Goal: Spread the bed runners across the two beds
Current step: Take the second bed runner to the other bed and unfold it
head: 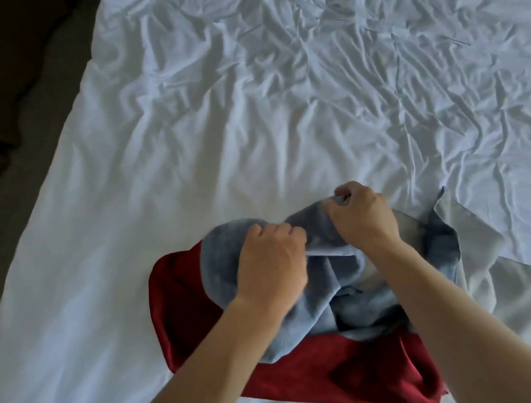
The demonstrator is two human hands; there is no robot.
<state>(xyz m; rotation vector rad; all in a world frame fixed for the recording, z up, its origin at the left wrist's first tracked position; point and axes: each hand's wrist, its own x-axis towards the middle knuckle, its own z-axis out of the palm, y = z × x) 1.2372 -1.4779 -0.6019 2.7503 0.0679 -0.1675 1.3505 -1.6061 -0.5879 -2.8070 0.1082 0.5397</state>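
Note:
A bunched blue-grey bed runner (325, 292) lies on top of a folded dark red runner (334, 370), both near the front edge of a bed with a wrinkled white sheet (251, 123). My left hand (270, 261) is closed on a fold of the blue-grey runner at its left side. My right hand (360, 216) grips the same runner's far edge, lifting it slightly. The red runner lies flat beneath, partly hidden by the blue one and my forearms.
The bed's left edge runs diagonally, with dark floor and dark furniture (3, 110) beyond it. A flat pale sheet corner (489, 231) overlaps the bed to the right of the runners. The wrinkled sheet stretches far ahead.

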